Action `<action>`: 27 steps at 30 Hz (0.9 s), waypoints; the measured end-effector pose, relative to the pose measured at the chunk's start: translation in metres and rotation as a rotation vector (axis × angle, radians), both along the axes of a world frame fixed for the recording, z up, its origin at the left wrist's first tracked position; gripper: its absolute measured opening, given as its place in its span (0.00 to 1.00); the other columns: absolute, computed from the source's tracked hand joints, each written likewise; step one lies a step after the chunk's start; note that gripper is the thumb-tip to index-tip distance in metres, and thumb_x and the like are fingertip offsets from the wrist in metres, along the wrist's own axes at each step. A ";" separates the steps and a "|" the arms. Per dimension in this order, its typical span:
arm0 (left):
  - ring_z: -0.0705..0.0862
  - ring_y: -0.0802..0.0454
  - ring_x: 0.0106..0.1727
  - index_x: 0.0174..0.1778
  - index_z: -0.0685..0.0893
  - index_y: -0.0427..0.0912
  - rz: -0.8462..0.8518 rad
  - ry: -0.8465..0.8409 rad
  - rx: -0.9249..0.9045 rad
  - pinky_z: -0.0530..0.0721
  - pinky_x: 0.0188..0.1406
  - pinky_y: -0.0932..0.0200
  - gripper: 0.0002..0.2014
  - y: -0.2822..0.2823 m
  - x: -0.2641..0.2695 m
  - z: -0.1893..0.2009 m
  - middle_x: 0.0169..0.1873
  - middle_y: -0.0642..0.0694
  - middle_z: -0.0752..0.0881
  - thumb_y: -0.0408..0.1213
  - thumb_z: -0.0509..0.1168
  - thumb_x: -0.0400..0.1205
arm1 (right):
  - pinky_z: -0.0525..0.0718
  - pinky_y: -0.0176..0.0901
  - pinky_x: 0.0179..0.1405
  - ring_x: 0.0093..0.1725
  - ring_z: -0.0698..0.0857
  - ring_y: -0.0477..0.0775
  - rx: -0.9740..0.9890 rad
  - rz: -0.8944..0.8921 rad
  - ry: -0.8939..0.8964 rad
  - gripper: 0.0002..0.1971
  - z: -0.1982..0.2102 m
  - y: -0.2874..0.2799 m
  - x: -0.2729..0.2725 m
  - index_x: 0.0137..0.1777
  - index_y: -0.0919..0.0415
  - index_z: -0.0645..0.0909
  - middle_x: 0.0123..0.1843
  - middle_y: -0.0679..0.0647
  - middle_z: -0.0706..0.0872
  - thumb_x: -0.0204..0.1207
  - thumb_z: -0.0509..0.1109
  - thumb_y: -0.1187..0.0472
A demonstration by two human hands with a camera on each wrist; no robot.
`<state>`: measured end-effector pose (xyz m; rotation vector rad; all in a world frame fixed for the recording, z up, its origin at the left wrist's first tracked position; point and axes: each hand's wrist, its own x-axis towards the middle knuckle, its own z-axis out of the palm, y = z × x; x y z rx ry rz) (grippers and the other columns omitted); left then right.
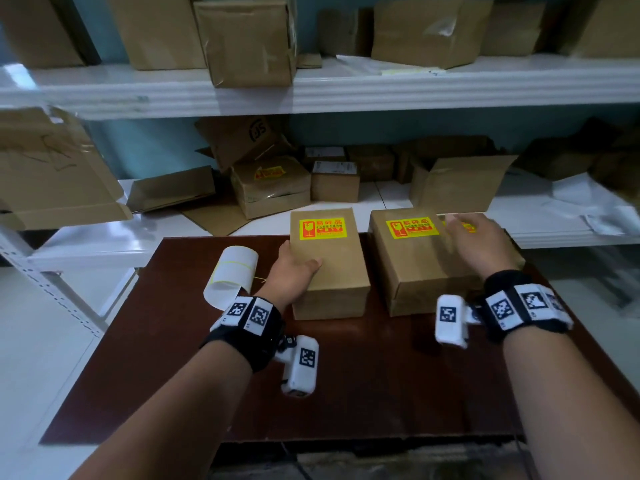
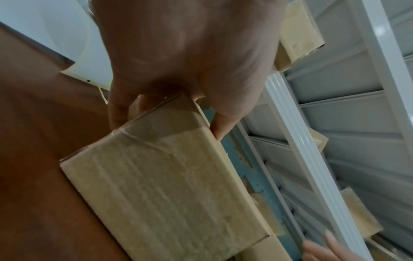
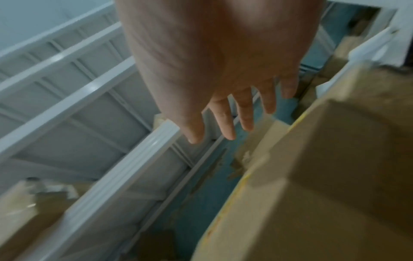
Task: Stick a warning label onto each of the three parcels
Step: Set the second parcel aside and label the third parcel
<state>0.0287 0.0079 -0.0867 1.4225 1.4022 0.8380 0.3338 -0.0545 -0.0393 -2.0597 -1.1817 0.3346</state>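
Note:
Two brown parcels stand side by side on the dark brown table. The left parcel carries a yellow warning label. The middle parcel has its own label. My left hand grips the left parcel's left side, thumb on top. My right hand, fingers straight, hovers blurred over a third parcel. A bit of yellow label shows beside its fingers. Most of that parcel is hidden.
A white roll of label backing lies on the table left of my left hand. White shelves behind the table hold several cardboard boxes, one with a yellow label. An open box stands just behind the parcels.

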 end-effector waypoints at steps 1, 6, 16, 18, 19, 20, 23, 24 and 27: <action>0.81 0.46 0.68 0.79 0.66 0.47 0.005 0.020 0.000 0.78 0.71 0.45 0.32 -0.001 0.001 0.000 0.65 0.51 0.81 0.47 0.70 0.81 | 0.74 0.56 0.70 0.73 0.78 0.65 -0.104 -0.004 -0.015 0.34 -0.006 -0.001 0.010 0.71 0.56 0.82 0.74 0.61 0.81 0.81 0.54 0.31; 0.80 0.45 0.69 0.82 0.63 0.44 0.011 0.073 0.010 0.78 0.66 0.51 0.36 -0.001 0.003 -0.001 0.72 0.46 0.79 0.52 0.69 0.82 | 0.68 0.67 0.77 0.80 0.70 0.65 -0.344 0.039 -0.182 0.51 -0.040 0.004 0.032 0.76 0.46 0.77 0.81 0.56 0.75 0.63 0.41 0.16; 0.80 0.45 0.68 0.83 0.63 0.43 0.044 0.045 -0.046 0.77 0.63 0.55 0.36 0.005 -0.008 0.004 0.71 0.45 0.79 0.48 0.70 0.82 | 0.58 0.72 0.82 0.88 0.56 0.64 -0.511 0.147 -0.299 0.38 -0.028 0.004 -0.013 0.83 0.34 0.65 0.88 0.46 0.61 0.73 0.50 0.21; 0.81 0.44 0.68 0.82 0.63 0.43 0.040 0.043 -0.071 0.78 0.66 0.53 0.35 0.009 -0.015 0.003 0.71 0.44 0.80 0.46 0.71 0.82 | 0.58 0.72 0.82 0.88 0.56 0.64 -0.538 0.165 -0.289 0.39 -0.026 0.003 -0.020 0.83 0.35 0.66 0.89 0.47 0.60 0.72 0.51 0.21; 0.81 0.44 0.68 0.82 0.64 0.43 0.040 0.038 -0.085 0.78 0.67 0.51 0.35 0.010 -0.019 0.004 0.71 0.44 0.80 0.45 0.71 0.82 | 0.60 0.71 0.82 0.87 0.57 0.64 -0.545 0.172 -0.289 0.41 -0.024 0.001 -0.024 0.82 0.35 0.67 0.88 0.47 0.61 0.70 0.51 0.19; 0.81 0.43 0.67 0.82 0.64 0.44 0.042 0.030 -0.102 0.79 0.67 0.49 0.34 0.014 -0.024 0.003 0.70 0.44 0.81 0.44 0.71 0.82 | 0.62 0.71 0.81 0.86 0.60 0.63 -0.544 0.173 -0.291 0.44 -0.025 0.000 -0.027 0.81 0.35 0.68 0.88 0.47 0.63 0.67 0.50 0.18; 0.81 0.42 0.67 0.81 0.66 0.44 0.039 0.037 -0.128 0.78 0.66 0.47 0.31 0.014 -0.038 0.005 0.69 0.43 0.81 0.42 0.70 0.83 | 0.63 0.70 0.80 0.86 0.62 0.62 -0.567 0.180 -0.300 0.47 -0.026 -0.003 -0.040 0.81 0.35 0.69 0.87 0.48 0.64 0.63 0.50 0.15; 0.81 0.42 0.67 0.80 0.67 0.44 0.035 0.048 -0.128 0.78 0.69 0.47 0.31 0.014 -0.041 0.006 0.69 0.43 0.81 0.42 0.70 0.83 | 0.64 0.70 0.80 0.86 0.62 0.62 -0.564 0.180 -0.303 0.49 -0.029 -0.001 -0.043 0.81 0.36 0.69 0.87 0.48 0.64 0.61 0.49 0.14; 0.81 0.41 0.68 0.78 0.69 0.42 -0.002 0.124 -0.101 0.77 0.71 0.46 0.29 0.012 -0.047 0.007 0.67 0.43 0.82 0.44 0.70 0.83 | 0.64 0.71 0.80 0.85 0.63 0.64 -0.548 0.171 -0.276 0.53 -0.033 0.002 -0.053 0.82 0.39 0.68 0.88 0.50 0.64 0.57 0.47 0.14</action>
